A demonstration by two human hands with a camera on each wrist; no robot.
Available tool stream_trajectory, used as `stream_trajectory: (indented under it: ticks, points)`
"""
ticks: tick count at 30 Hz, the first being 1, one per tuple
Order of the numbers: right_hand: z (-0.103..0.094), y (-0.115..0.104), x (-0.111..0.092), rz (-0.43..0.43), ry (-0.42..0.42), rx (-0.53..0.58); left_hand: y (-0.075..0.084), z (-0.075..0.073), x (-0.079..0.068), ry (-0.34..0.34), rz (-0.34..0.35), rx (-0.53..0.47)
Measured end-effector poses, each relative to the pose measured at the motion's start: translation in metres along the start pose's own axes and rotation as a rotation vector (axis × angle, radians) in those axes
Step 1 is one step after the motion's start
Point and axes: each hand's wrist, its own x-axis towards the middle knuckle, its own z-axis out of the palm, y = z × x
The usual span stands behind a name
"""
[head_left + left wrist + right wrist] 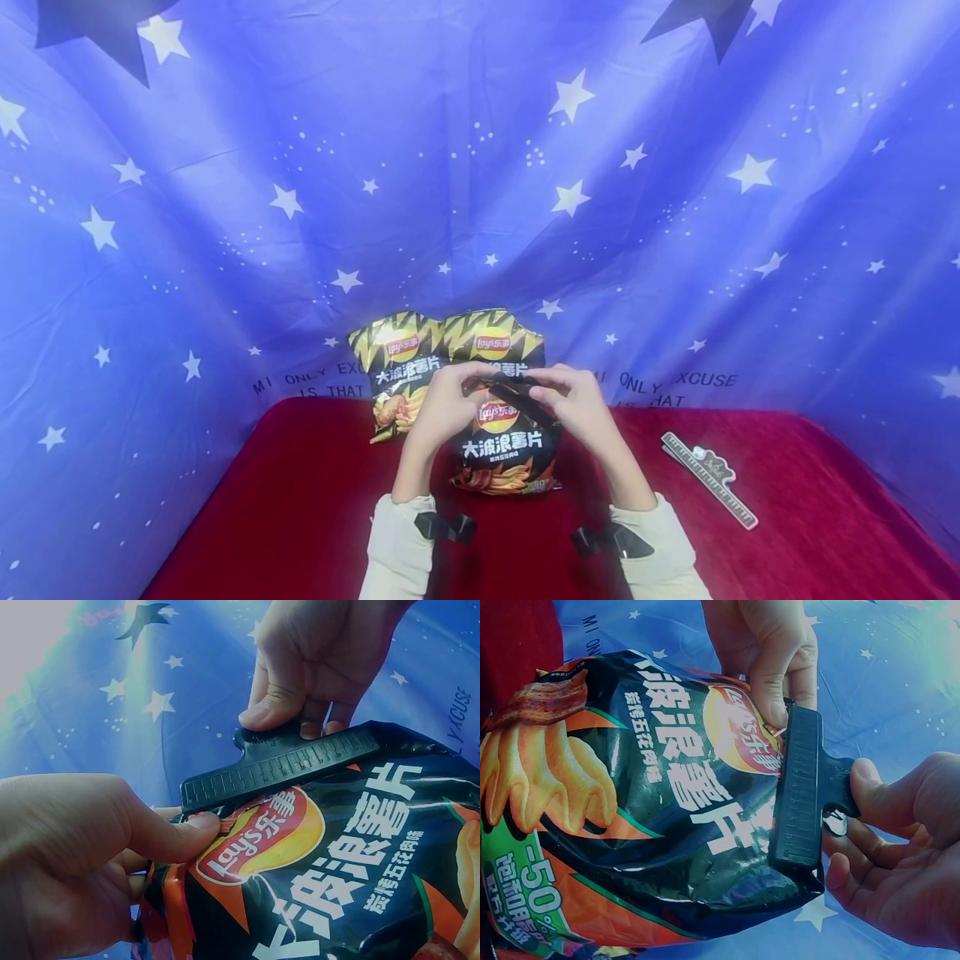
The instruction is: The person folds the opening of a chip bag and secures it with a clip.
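A black Lay's chip bag (502, 450) is held up over the red table, its front facing me. Along its top edge sits a long black bag clip (281, 774), with the edge between its bars. My left hand (82, 855) pinches the bag's top corner between thumb and fingers, right beside one end of the clip. With thumb and fingers my right hand (907, 840) pinches the clip's raised handle. In the head view, my left hand (452, 404) and right hand (576, 407) face each other over the bag's top, partly hiding the clip.
Behind the held bag stand two yellow-and-black Lay's bags, one at the left (405, 379) and one in the middle (491, 329). A whitish ruler-patterned clip (708, 479) lies on the red tablecloth (300, 492) at the right. A blue starry curtain (450, 167) surrounds the table.
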Motion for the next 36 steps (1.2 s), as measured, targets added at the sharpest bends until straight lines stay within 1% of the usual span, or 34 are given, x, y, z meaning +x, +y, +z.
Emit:
stream_trajectory:
  ticks: [3,5,8,10,14,17,21,26,29,33,36]
  points:
    - [-0.001,-0.001,-0.001,0.015,-0.018,0.0,0.0,-0.001,0.0,-0.014,0.006,0.01]
    - [-0.001,-0.002,-0.001,0.012,-0.027,-0.007,0.0,-0.003,0.0,-0.019,0.023,0.039]
    - [0.0,-0.004,-0.002,-0.024,-0.026,-0.047,-0.001,-0.004,0.0,-0.012,0.059,0.096]
    - [0.001,-0.005,-0.002,-0.053,-0.019,-0.075,0.0,-0.005,0.0,0.004,0.071,0.133]
    - [0.003,-0.005,-0.002,-0.087,0.002,-0.129,0.001,-0.007,0.0,0.019,0.063,0.152]
    - [0.004,-0.006,-0.003,-0.096,0.013,-0.167,0.002,-0.008,-0.001,0.009,0.061,0.165]
    - [0.005,-0.007,-0.003,-0.099,0.014,-0.196,0.004,-0.01,-0.002,-0.013,0.078,0.188]
    - [0.005,-0.006,-0.003,-0.101,0.006,-0.205,0.002,-0.013,-0.003,-0.054,0.111,0.163]
    - [0.004,-0.006,-0.004,-0.111,0.0,-0.202,0.002,-0.013,-0.002,-0.064,0.11,0.147]
    - [0.002,-0.006,-0.003,-0.106,-0.028,-0.185,0.001,-0.009,-0.001,-0.05,0.09,0.149]
    - [-0.002,-0.005,-0.003,-0.094,-0.068,-0.159,0.002,-0.005,0.0,-0.017,0.104,0.175]
